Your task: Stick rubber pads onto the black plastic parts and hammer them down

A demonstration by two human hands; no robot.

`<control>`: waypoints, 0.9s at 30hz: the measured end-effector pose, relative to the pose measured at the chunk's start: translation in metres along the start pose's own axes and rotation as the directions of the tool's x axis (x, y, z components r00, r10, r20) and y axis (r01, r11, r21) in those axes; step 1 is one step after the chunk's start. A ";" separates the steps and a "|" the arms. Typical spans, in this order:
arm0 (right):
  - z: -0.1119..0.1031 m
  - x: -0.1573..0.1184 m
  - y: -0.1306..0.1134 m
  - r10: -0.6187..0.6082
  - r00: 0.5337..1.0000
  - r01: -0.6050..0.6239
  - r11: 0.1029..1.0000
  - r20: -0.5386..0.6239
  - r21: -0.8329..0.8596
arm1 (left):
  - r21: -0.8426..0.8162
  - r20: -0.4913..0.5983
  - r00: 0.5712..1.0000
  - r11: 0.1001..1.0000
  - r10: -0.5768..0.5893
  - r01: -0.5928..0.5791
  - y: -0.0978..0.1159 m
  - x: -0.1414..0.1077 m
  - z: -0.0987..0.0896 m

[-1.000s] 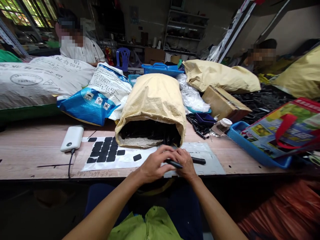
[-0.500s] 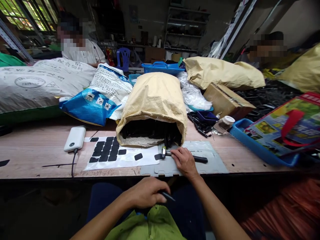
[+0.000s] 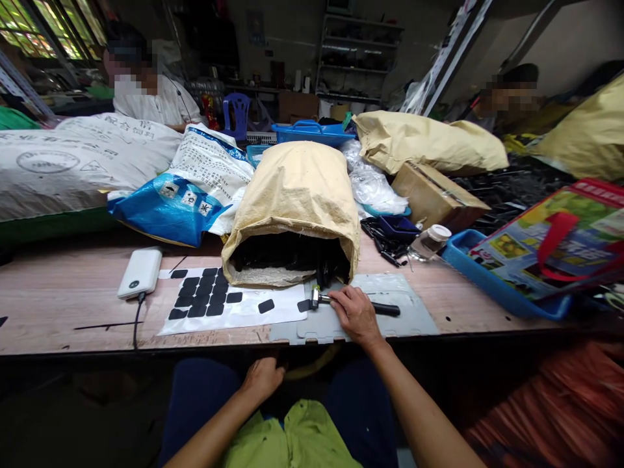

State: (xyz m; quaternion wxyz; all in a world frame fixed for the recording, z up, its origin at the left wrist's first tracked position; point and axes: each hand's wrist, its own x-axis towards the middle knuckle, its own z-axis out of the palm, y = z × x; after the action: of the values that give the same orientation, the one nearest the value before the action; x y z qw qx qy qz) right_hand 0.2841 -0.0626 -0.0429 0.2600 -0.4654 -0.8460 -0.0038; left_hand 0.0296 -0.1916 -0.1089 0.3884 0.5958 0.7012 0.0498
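Observation:
My right hand (image 3: 358,314) is closed round the handle of a hammer (image 3: 387,309), which lies on a grey plate (image 3: 412,305) at the table's front edge. The hammer's metal head points left, beside a small black pad. My left hand (image 3: 263,378) is low over my lap, just below the table edge, its fingers curled; whatever it holds, if anything, is hidden. A white sheet (image 3: 248,315) with rows of black pads (image 3: 199,296) lies left of the plate. Behind them a beige sack (image 3: 299,188) opens towards me, with black pieces inside.
A white power bank (image 3: 141,272) with a cable is on the left. To the right stand a glass jar (image 3: 429,244), a blue tray (image 3: 507,286) and a cardboard box (image 3: 436,194). Filled sacks line the back; two people sit beyond.
My left hand has moved down and left, below the table edge, and the dark pointed object it held no longer shows. My right hand stays on the hammer.

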 end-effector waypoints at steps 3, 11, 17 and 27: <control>0.000 0.000 -0.001 0.000 1.000 0.000 1.000 0.003 0.002 | -0.020 0.151 0.971 0.983 0.185 -0.184 0.019 -0.018 -0.036; -0.003 -0.002 -0.002 -0.026 0.999 0.026 0.999 -0.020 0.026 | 0.023 -0.240 0.944 0.974 0.225 -0.226 0.143 0.046 -0.132; -0.006 -0.001 -0.003 -0.016 1.000 0.016 0.999 -0.014 0.043 | 0.140 -0.334 0.942 0.990 0.038 0.010 0.187 0.094 -0.118; -0.005 -0.002 -0.003 -0.003 1.000 0.003 0.998 -0.016 0.056 | -0.185 -0.419 0.888 0.941 0.186 -0.284 0.116 0.058 -0.141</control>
State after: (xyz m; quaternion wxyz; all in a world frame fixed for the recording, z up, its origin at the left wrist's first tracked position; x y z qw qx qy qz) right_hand 0.2846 -0.0669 -0.0389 0.2797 -0.4566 -0.8444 0.0160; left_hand 0.0375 -0.0526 0.0221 0.2990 0.6027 0.6758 0.3010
